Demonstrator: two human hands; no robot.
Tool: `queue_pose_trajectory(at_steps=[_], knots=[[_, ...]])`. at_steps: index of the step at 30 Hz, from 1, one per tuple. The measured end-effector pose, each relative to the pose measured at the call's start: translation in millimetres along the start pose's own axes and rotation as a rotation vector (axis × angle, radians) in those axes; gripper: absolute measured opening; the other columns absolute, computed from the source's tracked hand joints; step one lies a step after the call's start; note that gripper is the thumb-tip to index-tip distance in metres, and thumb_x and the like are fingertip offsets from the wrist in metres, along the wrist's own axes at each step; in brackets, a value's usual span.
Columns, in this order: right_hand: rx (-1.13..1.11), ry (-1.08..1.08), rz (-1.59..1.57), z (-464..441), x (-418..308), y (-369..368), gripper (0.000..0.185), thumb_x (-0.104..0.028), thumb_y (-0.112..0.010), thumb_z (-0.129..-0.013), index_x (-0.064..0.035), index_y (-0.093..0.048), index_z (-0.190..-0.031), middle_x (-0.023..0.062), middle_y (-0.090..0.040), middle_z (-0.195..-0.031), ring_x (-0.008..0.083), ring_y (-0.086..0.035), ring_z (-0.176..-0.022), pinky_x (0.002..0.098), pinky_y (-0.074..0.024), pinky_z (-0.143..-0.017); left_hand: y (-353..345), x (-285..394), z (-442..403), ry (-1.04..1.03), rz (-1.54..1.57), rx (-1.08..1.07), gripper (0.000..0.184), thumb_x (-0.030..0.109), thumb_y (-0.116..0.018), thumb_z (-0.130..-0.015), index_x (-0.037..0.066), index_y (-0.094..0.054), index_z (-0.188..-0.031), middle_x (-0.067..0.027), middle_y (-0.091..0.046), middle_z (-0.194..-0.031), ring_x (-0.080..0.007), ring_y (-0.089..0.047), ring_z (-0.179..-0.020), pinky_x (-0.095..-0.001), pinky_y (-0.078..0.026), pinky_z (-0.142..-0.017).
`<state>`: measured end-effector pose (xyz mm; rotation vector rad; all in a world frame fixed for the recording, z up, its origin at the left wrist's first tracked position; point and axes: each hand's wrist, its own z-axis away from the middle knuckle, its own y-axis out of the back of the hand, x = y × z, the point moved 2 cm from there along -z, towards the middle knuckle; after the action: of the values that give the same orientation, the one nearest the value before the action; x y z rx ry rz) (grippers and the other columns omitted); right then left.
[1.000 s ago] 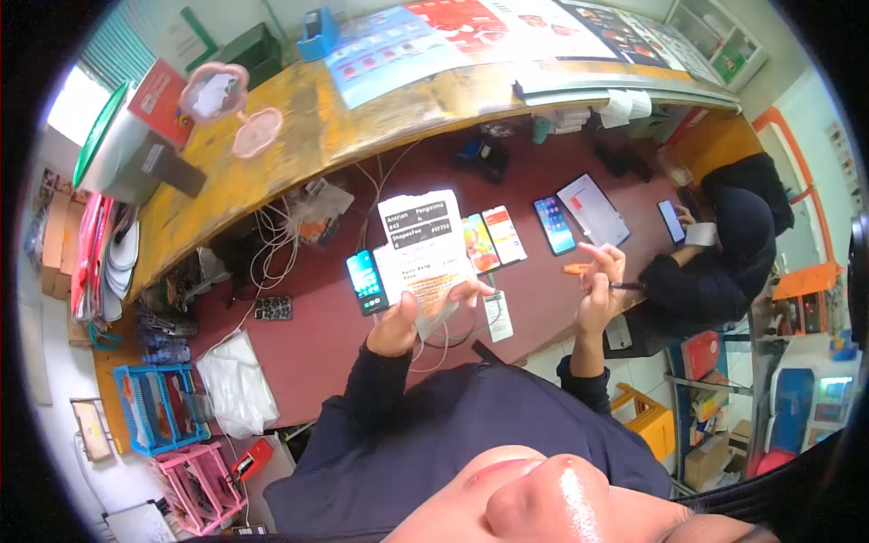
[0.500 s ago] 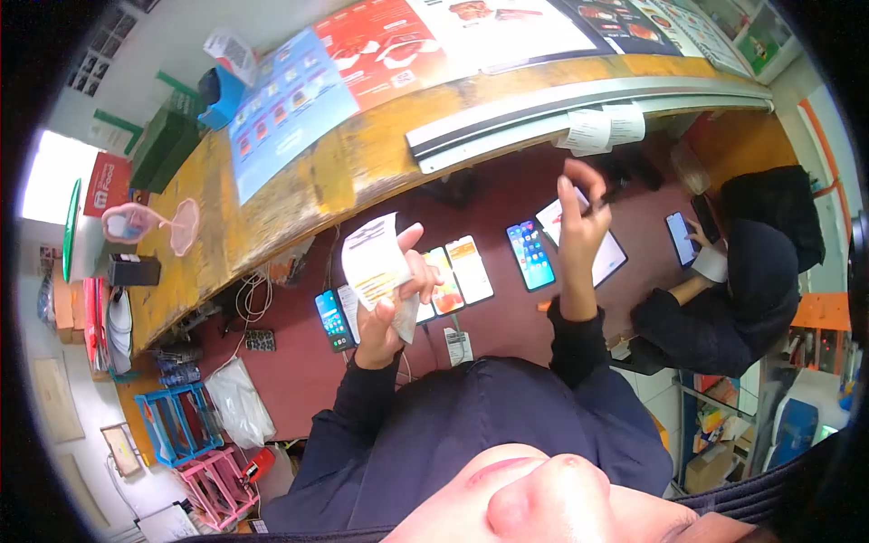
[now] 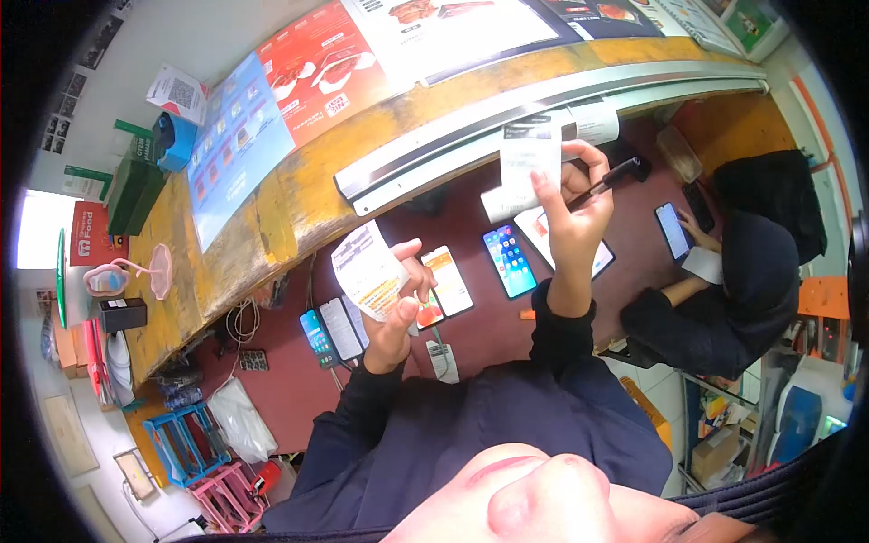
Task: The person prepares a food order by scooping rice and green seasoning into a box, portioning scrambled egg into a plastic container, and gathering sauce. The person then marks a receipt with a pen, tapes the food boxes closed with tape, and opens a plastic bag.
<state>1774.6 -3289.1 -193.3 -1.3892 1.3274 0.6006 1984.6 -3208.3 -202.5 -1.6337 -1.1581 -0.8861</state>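
While the left hand [image 3: 392, 335] pinches 1 receipt [image 3: 367, 267], the right hand [image 3: 577, 220] has its fingers [image 3: 591, 157] gripping 1 slip [image 3: 523, 163] and 1 pen [image 3: 617, 173]; at least 5 phones [image 3: 510, 261] lie on the maroon tabletop [image 3: 294, 394], near pale walls [image 3: 213, 41].

Top's a plain, loose dark navy number [image 3: 480, 425] at 6 o'clock. Long sleeves look closer to black: left sleeve [image 3: 348, 412] at 7, right sleeve [image 3: 563, 330] at 4, kinda bunched up. Dark ribbed band [image 3: 769, 493] way out at 4, can't tell if it's scarf or strap.
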Motion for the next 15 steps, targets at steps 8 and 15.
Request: queue_pose_trajectory(at_steps=[8,15], knots=[[-0.100,-0.002,-0.030,5,-3,2,0.052,0.006,-0.063,-0.081,-0.0003,-0.040,-0.128,0.0066,-0.066,-0.077,0.0031,-0.057,-0.067,0.0149,-0.0373,-0.058,1,-6,4,0.021,-0.040,0.036,0.065,0.040,-0.059,-0.086,-0.002,-0.041,-0.132,0.0006,-0.035,-0.073,-0.0118,-0.041,-0.065,-0.0332,-0.042,-0.069],[-0.120,0.024,0.142,6,-7,6,0.039,0.005,-0.062,-0.079,0.0004,-0.055,-0.118,0.0004,-0.061,-0.077,0.0008,-0.049,-0.064,0.0152,-0.0330,-0.057,2,-1,9,0.019,-0.053,0.047,0.063,0.037,-0.058,-0.086,-0.003,-0.041,-0.131,0.0002,-0.036,-0.073,-0.0117,-0.041,-0.065,-0.0329,-0.042,-0.068]])
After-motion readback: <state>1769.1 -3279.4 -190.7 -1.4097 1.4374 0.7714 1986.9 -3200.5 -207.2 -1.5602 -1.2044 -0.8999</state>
